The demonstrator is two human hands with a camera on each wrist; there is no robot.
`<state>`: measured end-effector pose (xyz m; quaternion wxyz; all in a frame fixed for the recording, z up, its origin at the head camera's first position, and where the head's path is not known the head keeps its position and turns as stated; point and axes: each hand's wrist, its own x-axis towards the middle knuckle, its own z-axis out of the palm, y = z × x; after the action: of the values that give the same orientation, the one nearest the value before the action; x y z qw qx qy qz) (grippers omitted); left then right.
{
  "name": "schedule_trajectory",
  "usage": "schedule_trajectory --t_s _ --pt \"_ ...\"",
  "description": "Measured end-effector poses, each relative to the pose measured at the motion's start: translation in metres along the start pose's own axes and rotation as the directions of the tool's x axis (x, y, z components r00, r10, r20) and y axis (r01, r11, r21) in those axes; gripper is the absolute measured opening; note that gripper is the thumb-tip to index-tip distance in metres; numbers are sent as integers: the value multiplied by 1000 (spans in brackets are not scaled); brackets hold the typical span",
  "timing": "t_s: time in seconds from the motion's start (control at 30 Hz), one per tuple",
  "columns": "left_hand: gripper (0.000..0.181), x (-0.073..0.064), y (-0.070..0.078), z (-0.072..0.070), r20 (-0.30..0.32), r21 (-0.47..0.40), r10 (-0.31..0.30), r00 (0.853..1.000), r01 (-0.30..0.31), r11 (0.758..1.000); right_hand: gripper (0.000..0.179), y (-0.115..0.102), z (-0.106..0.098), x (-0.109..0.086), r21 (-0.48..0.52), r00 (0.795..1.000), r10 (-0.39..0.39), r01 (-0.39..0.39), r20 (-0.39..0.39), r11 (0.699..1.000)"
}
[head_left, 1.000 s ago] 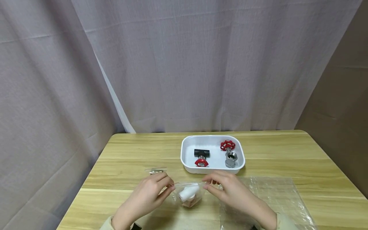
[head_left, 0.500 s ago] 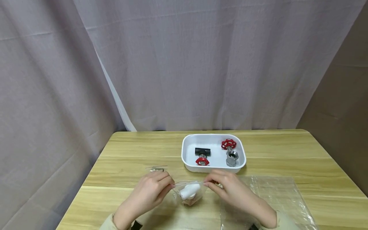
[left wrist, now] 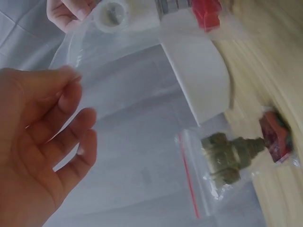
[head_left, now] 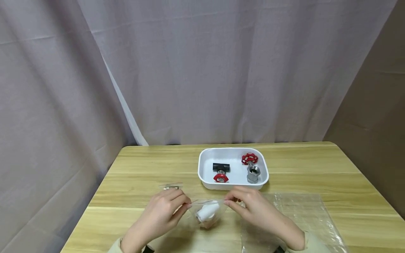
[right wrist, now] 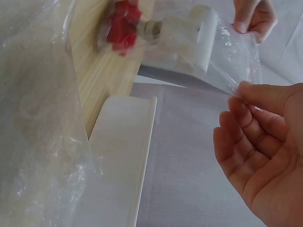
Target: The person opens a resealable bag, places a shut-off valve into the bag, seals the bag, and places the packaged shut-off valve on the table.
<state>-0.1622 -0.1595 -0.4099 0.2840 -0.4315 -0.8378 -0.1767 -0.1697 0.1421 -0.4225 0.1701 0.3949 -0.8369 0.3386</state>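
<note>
Two hands are sharing one clear bag point(right wrist: 222, 52): left hand point(head_left: 162, 212) pinching one upper corner, right hand point(head_left: 257, 211) pinching the other. White valve point(head_left: 208, 212) is sitting inside, just nearside of the white tray point(head_left: 218, 186); can't tell if it's touching the table point(head_left: 142, 161). Likely trouble: slick film slipping from one pinch, the valve's weight then tipping the bag.

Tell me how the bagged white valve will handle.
The clear bag is probably floppy, its film creased. The white valve, below the bag's pinched edge, may swing. Its red handle is lowest, so set down it could tip.
</note>
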Motion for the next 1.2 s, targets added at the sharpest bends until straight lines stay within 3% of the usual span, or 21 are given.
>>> schedule_trajectory --t_s 0.2,0.33,0.6,0.9,1.2 --pt "13 8 9 -6 -102 -53 -9 995 3 999 14 -1 -2 -1 63 999 -14 16 -36 998" --pt "15 12 15 -10 -130 -96 -21 991 8 995 15 -3 -2 -1 76 999 -32 34 -23 997" --pt "13 14 23 -11 -124 -114 -21 992 7 993 24 -20 0 12 107 997 -79 76 20 991" --pt "12 20 32 -6 -121 -129 8 993 -24 991 6 -34 10 34 77 971 -238 239 -15 968" --pt "12 19 36 -1 -125 -148 15 992 -34 988 4 -34 12 34 39 964 -265 265 19 964"
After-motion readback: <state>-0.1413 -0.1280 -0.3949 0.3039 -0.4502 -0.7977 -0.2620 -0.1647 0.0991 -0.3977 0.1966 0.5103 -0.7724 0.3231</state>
